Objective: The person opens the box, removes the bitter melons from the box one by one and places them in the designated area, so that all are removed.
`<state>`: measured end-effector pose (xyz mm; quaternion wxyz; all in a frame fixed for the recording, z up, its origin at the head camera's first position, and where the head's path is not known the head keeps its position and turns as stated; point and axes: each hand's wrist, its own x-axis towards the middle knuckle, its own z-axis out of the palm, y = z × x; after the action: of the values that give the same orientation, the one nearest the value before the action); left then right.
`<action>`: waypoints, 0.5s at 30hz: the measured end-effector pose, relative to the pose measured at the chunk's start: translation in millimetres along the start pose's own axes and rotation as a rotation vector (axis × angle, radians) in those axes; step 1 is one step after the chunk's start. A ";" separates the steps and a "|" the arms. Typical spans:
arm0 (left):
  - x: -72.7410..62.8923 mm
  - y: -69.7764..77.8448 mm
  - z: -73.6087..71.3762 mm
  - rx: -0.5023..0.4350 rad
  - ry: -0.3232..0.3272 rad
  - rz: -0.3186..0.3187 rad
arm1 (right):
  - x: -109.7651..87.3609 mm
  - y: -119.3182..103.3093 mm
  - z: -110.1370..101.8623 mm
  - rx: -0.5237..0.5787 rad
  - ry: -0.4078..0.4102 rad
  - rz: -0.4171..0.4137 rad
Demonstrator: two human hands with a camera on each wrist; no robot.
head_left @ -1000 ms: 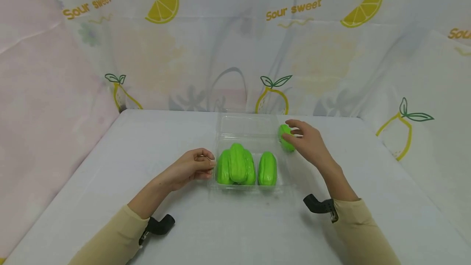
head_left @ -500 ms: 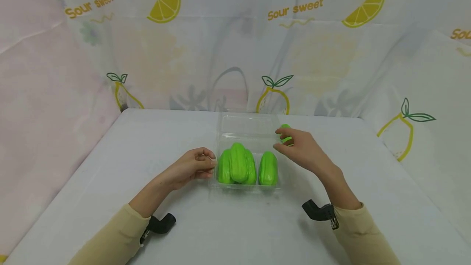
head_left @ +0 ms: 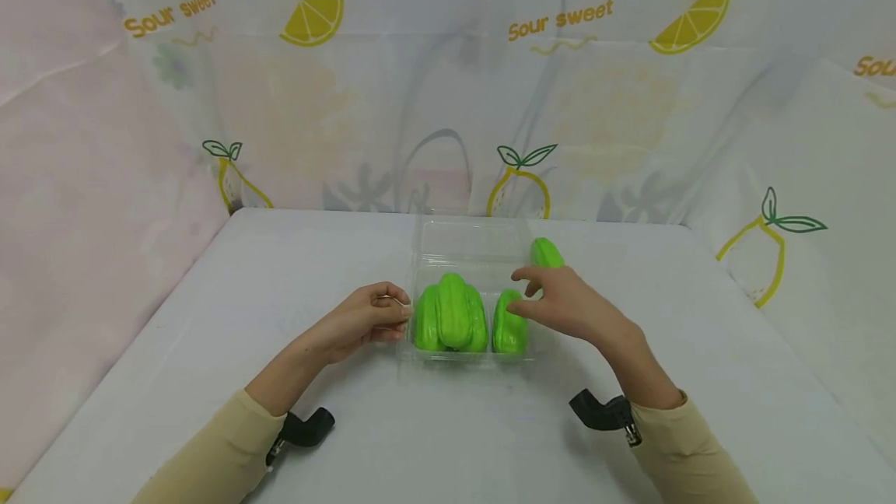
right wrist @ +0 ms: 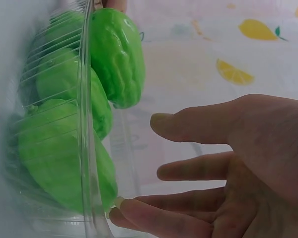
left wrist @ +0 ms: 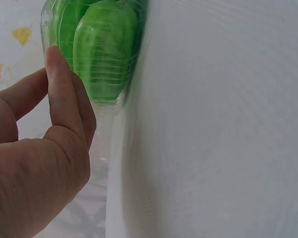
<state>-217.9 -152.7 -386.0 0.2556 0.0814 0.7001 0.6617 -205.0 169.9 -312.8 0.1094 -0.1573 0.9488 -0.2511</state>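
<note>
A clear plastic clamshell box [head_left: 467, 358] lies with its lid folded back. Inside, green ribbed gourds [head_left: 453, 309] are piled on the left, one on top of the others. A single gourd [head_left: 509, 337] lies apart from them on the right side. My left hand [head_left: 364, 321] pinches the box's left edge, its thumb tip at the rim in the left wrist view. Over the right gourd hovers my right hand [head_left: 560, 302], fingers spread and holding nothing. In the right wrist view its fingertips [right wrist: 120, 203] are right at the gourd nearest them.
Another green gourd [head_left: 547, 252] lies on the white table [head_left: 350, 426] behind my right hand, beside the box's lid [head_left: 472, 238]. A lemon-printed cloth [head_left: 392, 84] hangs around the back and sides. Black wrist-worn pieces [head_left: 603, 414] stick out under both sleeves.
My right hand has moved nearer and to the left, from the gourd outside the box to above the right-hand gourd in it. My left hand has stayed at the box's edge.
</note>
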 end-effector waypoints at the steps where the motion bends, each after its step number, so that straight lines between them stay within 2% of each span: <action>1: -0.1 0.2 0.2 0.000 0.001 0.000 | 0.0 -0.4 0.7 0.001 -0.011 0.002; 7: -0.1 0.4 0.6 0.001 -0.005 0.006 | -1.7 -2.5 5.1 0.001 -0.056 -0.010; 15: -0.3 0.9 0.8 0.004 -0.002 0.003 | -0.5 -3.7 12.9 -0.094 -0.105 -0.049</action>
<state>-217.5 -151.9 -385.0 0.2552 0.0835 0.7012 0.6604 -199.9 161.4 -321.8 0.1455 -0.1985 0.9483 -0.2002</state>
